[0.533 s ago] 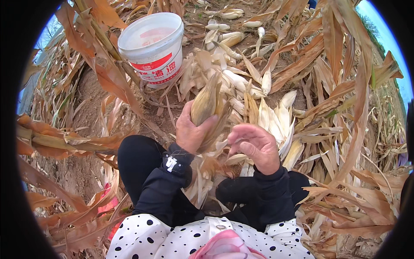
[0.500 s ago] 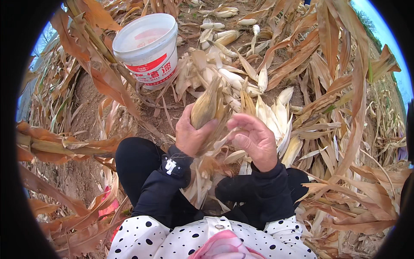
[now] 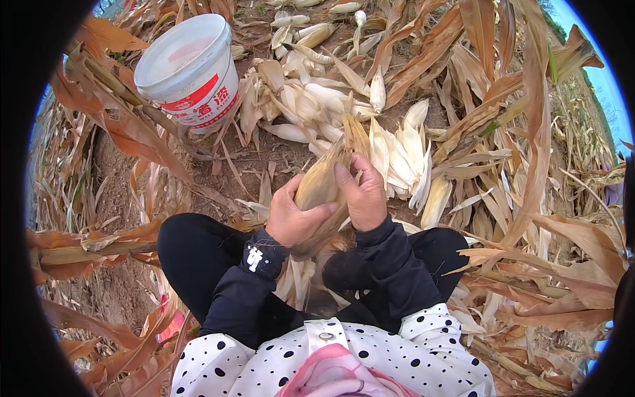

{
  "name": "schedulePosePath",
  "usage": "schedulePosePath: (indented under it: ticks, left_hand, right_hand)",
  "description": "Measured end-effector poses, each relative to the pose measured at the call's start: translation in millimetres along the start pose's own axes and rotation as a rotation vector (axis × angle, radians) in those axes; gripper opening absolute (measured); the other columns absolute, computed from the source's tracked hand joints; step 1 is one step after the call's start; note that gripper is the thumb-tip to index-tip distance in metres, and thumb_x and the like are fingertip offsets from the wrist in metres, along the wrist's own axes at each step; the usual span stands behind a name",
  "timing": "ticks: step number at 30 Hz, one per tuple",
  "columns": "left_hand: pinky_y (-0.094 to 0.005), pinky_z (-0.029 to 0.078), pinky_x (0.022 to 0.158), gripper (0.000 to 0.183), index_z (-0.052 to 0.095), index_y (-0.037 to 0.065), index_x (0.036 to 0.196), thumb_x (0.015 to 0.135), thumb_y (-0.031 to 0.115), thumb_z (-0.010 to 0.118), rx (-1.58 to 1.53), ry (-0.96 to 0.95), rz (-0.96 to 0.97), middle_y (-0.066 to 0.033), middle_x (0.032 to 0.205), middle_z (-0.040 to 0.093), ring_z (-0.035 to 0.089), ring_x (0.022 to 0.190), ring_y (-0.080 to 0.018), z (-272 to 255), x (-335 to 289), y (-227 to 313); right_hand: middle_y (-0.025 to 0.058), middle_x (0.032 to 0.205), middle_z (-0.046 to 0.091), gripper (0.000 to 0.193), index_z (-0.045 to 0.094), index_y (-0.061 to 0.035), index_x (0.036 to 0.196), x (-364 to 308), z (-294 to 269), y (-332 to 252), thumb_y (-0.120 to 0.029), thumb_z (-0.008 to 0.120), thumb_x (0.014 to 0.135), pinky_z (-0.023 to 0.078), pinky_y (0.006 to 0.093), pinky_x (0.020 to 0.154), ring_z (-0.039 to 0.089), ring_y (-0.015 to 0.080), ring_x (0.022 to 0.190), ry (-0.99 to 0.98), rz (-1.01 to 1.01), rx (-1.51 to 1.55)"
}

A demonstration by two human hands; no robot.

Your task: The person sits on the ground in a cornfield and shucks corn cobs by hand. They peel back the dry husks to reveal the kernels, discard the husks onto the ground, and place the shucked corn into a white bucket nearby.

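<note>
An ear of corn (image 3: 319, 188) in dry, yellowish-brown husk is held upright before my body, tip pointing away. My left hand (image 3: 292, 210) wraps round its left side, thumb across the front. On the right, my right hand (image 3: 362, 191) pinches the husk near the upper part between thumb and bent fingers. The kernels are hidden by the husk. Just beyond the hands lies a heap of pale husks and ears (image 3: 311, 106). A fan of whitish peeled husk (image 3: 402, 155) rests to the right of the held ear.
A white plastic bucket (image 3: 192, 79) with a red label stands at the far left on bare soil. Dry corn stalks and leaves (image 3: 529, 152) crowd the right side, and more stalks (image 3: 99, 245) lie at the left. My bent knees (image 3: 202, 261) flank the hands.
My right hand has gone from open fingers beside the ear to gripping its husk. The left hand keeps hold of the ear. The view has shifted, so the bucket appears farther left.
</note>
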State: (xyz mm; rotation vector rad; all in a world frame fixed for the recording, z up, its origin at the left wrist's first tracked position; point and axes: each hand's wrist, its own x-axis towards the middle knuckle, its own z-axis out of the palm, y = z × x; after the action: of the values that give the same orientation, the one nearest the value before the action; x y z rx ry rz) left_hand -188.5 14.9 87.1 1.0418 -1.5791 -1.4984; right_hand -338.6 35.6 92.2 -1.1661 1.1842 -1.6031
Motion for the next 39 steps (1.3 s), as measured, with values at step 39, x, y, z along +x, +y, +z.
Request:
schedulePosePath:
  ticks: [39]
  left_hand:
    - [-0.0257, 0.049, 0.081, 0.045, 0.055, -0.002, 0.115, 0.078, 0.017, 0.074, -0.429, 0.015, -0.190, -0.0075, 0.101, 0.063, 0.060, 0.088, -0.0118, 3.8, -0.7, -5.6]
  right_hand:
    - [0.0045, 0.101, 0.061, 0.018, 0.054, -0.0009, 0.107, -11.4, 0.9, 29.8, -0.003, 0.057, 0.090, 0.046, 0.0233, 0.080, 0.056, 0.0085, 0.089, 0.010, 0.202, 0.590]
